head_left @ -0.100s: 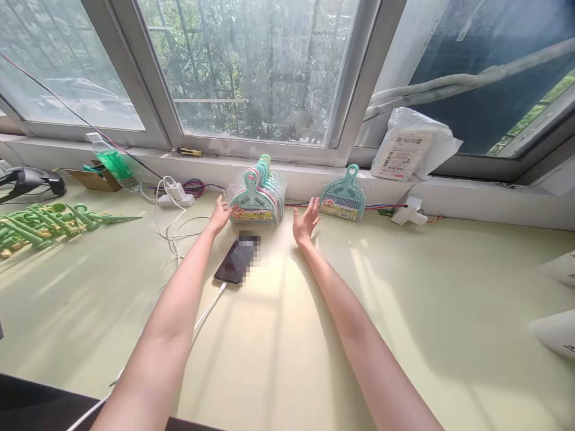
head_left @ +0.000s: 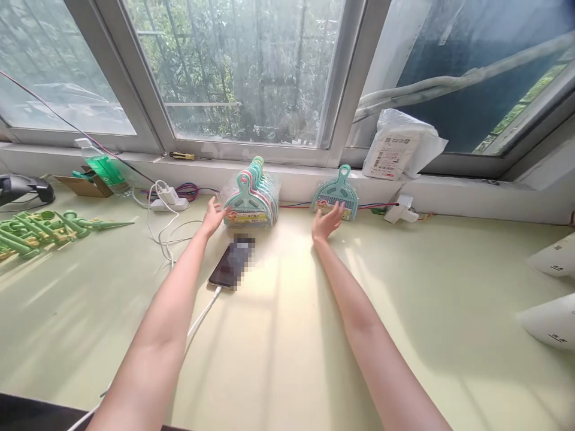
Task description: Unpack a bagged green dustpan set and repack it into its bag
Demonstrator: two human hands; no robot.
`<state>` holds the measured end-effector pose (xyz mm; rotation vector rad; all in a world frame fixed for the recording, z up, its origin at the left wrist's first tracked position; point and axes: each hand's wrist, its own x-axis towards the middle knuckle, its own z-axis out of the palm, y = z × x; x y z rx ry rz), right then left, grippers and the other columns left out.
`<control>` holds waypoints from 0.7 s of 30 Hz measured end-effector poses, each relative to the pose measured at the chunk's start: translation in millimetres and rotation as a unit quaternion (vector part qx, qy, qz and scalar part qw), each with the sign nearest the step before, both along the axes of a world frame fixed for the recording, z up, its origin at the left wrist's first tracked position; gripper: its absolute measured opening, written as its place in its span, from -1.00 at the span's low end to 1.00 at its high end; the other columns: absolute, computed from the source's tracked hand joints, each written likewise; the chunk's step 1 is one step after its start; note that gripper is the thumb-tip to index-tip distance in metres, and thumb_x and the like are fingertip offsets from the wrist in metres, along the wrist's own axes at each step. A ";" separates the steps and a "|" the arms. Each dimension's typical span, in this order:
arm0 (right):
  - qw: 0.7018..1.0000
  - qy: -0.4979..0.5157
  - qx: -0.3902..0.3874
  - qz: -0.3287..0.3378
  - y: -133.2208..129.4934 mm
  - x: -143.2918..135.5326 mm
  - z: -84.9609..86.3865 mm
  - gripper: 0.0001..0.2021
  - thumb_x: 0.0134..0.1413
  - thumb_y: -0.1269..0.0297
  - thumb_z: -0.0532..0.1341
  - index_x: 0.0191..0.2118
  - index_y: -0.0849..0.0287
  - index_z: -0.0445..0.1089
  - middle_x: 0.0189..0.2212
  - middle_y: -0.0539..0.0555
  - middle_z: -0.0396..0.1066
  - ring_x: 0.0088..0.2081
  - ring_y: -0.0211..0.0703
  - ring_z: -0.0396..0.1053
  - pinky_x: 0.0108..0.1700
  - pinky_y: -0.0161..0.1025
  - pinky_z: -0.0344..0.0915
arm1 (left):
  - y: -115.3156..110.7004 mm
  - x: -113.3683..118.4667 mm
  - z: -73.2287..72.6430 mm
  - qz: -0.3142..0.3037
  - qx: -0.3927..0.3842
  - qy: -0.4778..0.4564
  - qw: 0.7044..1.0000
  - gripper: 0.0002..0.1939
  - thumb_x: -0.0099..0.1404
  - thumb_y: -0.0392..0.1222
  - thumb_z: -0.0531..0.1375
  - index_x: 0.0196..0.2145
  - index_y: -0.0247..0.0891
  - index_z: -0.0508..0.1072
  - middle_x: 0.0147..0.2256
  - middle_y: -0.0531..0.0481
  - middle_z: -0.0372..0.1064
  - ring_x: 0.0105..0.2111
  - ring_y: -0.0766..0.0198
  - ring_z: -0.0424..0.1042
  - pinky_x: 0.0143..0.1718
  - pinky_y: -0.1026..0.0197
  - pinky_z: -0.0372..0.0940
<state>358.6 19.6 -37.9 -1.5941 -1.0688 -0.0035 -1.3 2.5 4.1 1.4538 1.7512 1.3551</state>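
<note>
Against the window ledge stands a row of several packaged toy dustpan sets [head_left: 248, 202], mint green with pink edges showing between them, in clear plastic. My left hand [head_left: 212, 216] is at the left edge of this row, fingers apart, fingertips close to or touching the front pack. A single mint-green dustpan set [head_left: 338, 190] leans on the ledge farther right. In front of its lower part is my right hand [head_left: 327, 224], fingers extended and hiding some of its yellow label. Whether those fingers touch the pack I cannot tell.
A phone [head_left: 231, 263] on a white cable lies between my forearms. Green plastic pieces [head_left: 42, 230], a bottle [head_left: 105, 164] and a power strip [head_left: 168, 203] are to the left. Rightward are a white parcel [head_left: 399, 146], a white plug adapter [head_left: 399, 209] and white rolls [head_left: 550, 320].
My right hand has moved right, from beside the single dustpan set to in front of it. My left hand stays by the row. The whole view has shifted slightly.
</note>
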 end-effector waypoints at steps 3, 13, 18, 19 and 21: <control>0.991 0.067 -0.047 -0.110 17.2 79.8 -2.6 -0.38 0.17 0.18 0.05 0.30 0.30 -0.02 0.30 0.43 -0.01 0.33 0.18 -0.08 0.22 0.21 0.00 | -1.7 2.3 6.8 0.035 0.041 0.013 0.998 -0.05 0.15 0.08 0.28 0.32 -0.32 -0.08 0.22 -0.39 0.06 0.15 -0.02 0.25 0.15 -0.04 0.17; 0.978 0.081 -0.163 0.098 19.1 139.6 -17.6 -0.86 0.02 0.20 0.20 -0.31 0.13 0.36 -0.33 0.13 0.47 -0.12 0.05 0.41 0.08 0.07 0.18 | -29.7 97.5 56.0 0.244 0.313 0.099 0.912 -0.59 0.33 -0.27 -0.03 0.13 -0.24 0.18 0.18 -0.22 0.07 0.16 0.09 0.17 0.19 0.01 0.12; 0.950 0.212 -0.080 0.216 -46.0 132.2 -19.3 -0.78 0.03 0.08 0.15 -0.27 0.10 0.35 -0.33 0.04 0.47 -0.20 -0.07 0.41 -0.05 -0.06 0.32 | -39.4 203.7 34.4 -0.049 0.179 0.005 0.983 -0.51 0.24 -0.14 0.16 0.11 -0.21 0.22 0.14 -0.23 0.18 0.14 0.04 0.24 0.13 0.02 0.17; 0.936 0.230 -0.065 0.259 -63.3 132.7 -19.2 -0.76 0.02 0.07 0.17 -0.25 0.10 0.36 -0.32 0.03 0.47 -0.20 -0.07 0.41 -0.05 -0.07 0.33 | -45.7 221.6 27.2 -0.117 0.122 -0.034 0.985 -0.43 0.19 -0.10 0.23 0.13 -0.22 0.22 0.15 -0.25 0.19 0.13 0.01 0.26 0.11 0.01 0.19; 0.907 0.251 -0.060 0.332 -100.3 133.6 -17.9 -0.72 0.01 0.07 0.18 -0.20 0.10 0.37 -0.29 0.03 0.48 -0.17 -0.07 0.42 -0.05 -0.09 0.35 | -63.6 249.5 12.6 -0.231 0.014 -0.113 0.966 -0.32 0.10 -0.03 0.31 0.14 -0.23 0.25 0.11 -0.28 0.27 0.09 -0.04 0.32 0.05 0.01 0.24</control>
